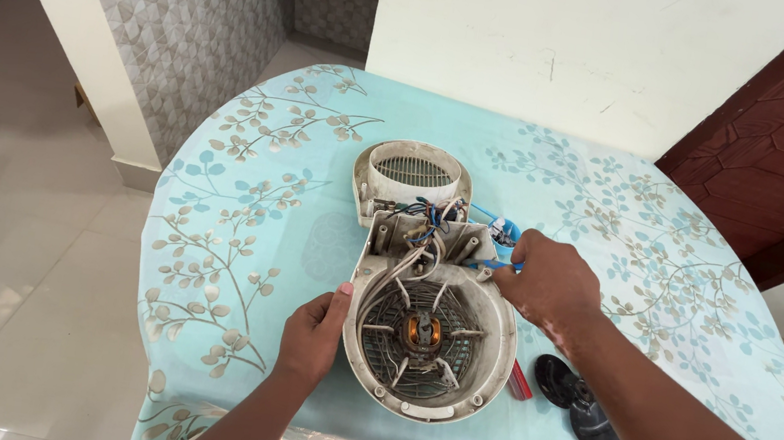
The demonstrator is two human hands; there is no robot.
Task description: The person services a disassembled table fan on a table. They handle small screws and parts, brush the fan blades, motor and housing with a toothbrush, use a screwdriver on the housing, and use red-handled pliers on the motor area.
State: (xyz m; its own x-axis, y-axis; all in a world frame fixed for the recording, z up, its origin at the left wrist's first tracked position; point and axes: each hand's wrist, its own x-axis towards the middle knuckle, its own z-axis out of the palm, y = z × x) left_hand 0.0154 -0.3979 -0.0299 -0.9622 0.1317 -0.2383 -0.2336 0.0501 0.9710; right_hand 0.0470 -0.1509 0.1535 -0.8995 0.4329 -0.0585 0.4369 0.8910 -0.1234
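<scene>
Two hands work the opened fan heater shell (427, 341) at the table's (243, 200) near edge. Your left hand (314, 333) cups its left rim, fingers curled. Your right hand (548, 283) pinches a blue-handled tool (497, 263) at the wiring compartment; next, steady tip placement matters.

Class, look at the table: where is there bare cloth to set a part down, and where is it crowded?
Bare cloth lies left of the left hand and the open fan housing, and along the far right of the table. It is crowded by the right hand, between the rear cover and the black fan blade.
</scene>
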